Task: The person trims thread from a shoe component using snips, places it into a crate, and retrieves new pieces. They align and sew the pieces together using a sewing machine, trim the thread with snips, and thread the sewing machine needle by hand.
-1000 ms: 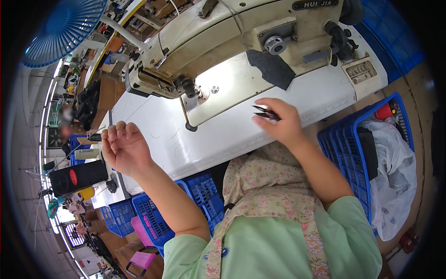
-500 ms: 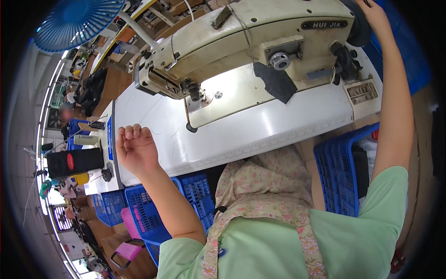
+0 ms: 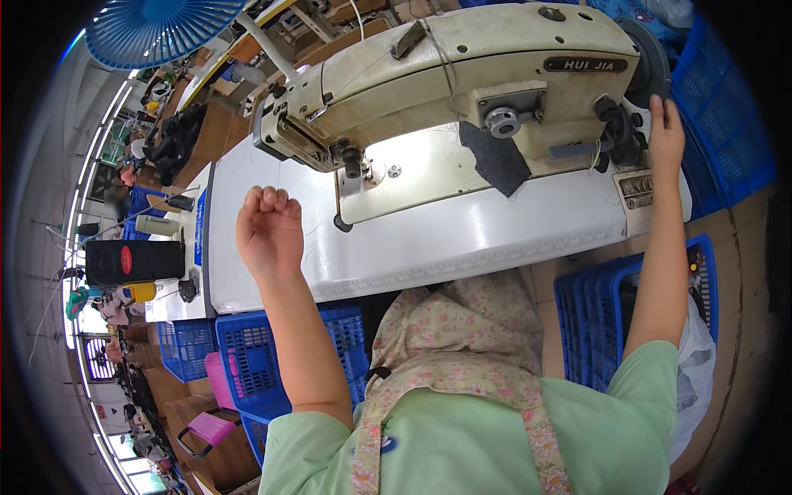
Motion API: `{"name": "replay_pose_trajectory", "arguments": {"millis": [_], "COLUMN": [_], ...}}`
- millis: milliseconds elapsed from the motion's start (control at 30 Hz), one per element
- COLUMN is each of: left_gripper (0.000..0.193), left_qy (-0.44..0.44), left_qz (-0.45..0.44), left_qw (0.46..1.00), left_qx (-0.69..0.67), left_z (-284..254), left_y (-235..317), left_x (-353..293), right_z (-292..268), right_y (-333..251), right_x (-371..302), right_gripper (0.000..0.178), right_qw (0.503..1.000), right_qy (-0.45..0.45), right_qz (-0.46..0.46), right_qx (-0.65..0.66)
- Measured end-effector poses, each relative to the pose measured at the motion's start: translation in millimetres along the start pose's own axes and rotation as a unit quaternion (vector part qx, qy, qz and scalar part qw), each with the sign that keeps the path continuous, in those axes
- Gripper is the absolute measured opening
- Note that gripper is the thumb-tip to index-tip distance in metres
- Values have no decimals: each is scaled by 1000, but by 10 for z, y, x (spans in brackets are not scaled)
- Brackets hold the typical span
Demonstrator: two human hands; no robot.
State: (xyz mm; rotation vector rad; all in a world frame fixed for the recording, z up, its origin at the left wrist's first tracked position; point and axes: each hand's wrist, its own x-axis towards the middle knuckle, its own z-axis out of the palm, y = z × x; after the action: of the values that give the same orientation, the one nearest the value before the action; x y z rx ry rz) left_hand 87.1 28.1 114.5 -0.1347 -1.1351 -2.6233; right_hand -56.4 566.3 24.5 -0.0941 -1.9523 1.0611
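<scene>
A cream sewing machine [image 3: 462,70] stands on a white worktable [image 3: 412,260]. My left hand [image 3: 272,231] is raised over the table's left part, left of the needle area, palm up with its fingers curled in. Nothing shows in it. On the far right, my right hand [image 3: 667,140] reaches up to the dark handwheel [image 3: 648,62], its visible fingers stretched and their tips at the wheel's lower rim. A dark, irregularly cut cloth piece [image 3: 495,161] lies against the machine's body and bed. Loose threads trail on the table near my left hand.
Blue plastic crates stand below the table, one at the left [image 3: 247,346] and stacked ones at the right [image 3: 586,322]. A blue fan [image 3: 161,29] is at the upper left. A black box [image 3: 136,262] sits beyond the table's left end. A clear plastic bag [image 3: 695,371] hangs by the right crates.
My right hand has come down from the top of the handwheel to its lower rim. My left hand has risen slightly and its fingers have curled further in. The view has shifted a little.
</scene>
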Motion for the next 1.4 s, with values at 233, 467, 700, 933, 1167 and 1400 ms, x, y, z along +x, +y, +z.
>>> {"name": "replay_pose_trajectory", "arguments": {"millis": [233,467,700,933,1167,1400], "left_gripper": [10,11,9,7,9,14], "left_qy": [28,24,29,23,19,-54], "left_qz": [-3,-13,-8,49,-6,-112], "left_qw": [1000,1000,998,944,799,729], "left_qx": [-4,10,46,327,600,674], "left_z": [-46,-98,-147,-126,-539,-588], "left_y": [-50,-65,-166,-314,-587,-446], "left_x": [40,70,95,68,-321,-1025], "right_z": [-11,-77,-100,-443,-54,1075], "right_y": [-181,-473,-284,-990,-2186,-2820], "right_x": [206,759,1082,457,-1100,-2149], "right_gripper": [48,57,63,36,15,21], "right_qw": [998,990,974,997,973,889], "right_qy": [40,-60,-111,70,-127,-349], "right_qz": [10,6,35,12,9,-12], "right_qx": [-40,-128,-192,-4,192,296]}}
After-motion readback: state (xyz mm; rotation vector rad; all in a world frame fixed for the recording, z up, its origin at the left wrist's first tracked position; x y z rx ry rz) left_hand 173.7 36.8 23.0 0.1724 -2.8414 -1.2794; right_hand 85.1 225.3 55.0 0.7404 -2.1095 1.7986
